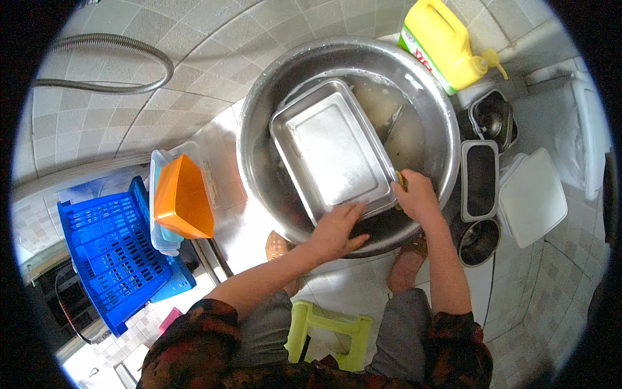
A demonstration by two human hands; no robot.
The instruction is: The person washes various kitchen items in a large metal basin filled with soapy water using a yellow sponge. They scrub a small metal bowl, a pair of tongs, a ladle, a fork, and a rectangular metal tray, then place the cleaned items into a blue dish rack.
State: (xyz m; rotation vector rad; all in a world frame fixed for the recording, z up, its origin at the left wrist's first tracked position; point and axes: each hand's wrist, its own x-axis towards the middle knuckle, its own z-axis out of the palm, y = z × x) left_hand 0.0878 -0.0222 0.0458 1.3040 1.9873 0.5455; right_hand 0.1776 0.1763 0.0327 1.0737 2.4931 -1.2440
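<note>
A big round metal basin (248, 146) holds cloudy, sudsy water. Within its rim a rectangular stainless steel tray (330, 146) lies tilted, its hollow side facing up. My left hand (337, 233) rests on the tray's near edge, fingers on the metal and thumb apart. At the tray's near right corner is my right hand (415, 194), closed on a yellow scrubbing pad (400, 180) pressed to the rim; the pad is mostly hidden by the fingers. Another metal piece (394, 121) shows partly in the water to the right of the tray.
A yellow detergent jug (437, 44) stands behind the basin at right. Metal containers (479, 180) and a whitish plastic lid (534, 197) are on the right. To the left are an orange container (184, 199) and a blue plastic basket (116, 248). A green stool (357, 335) is below me.
</note>
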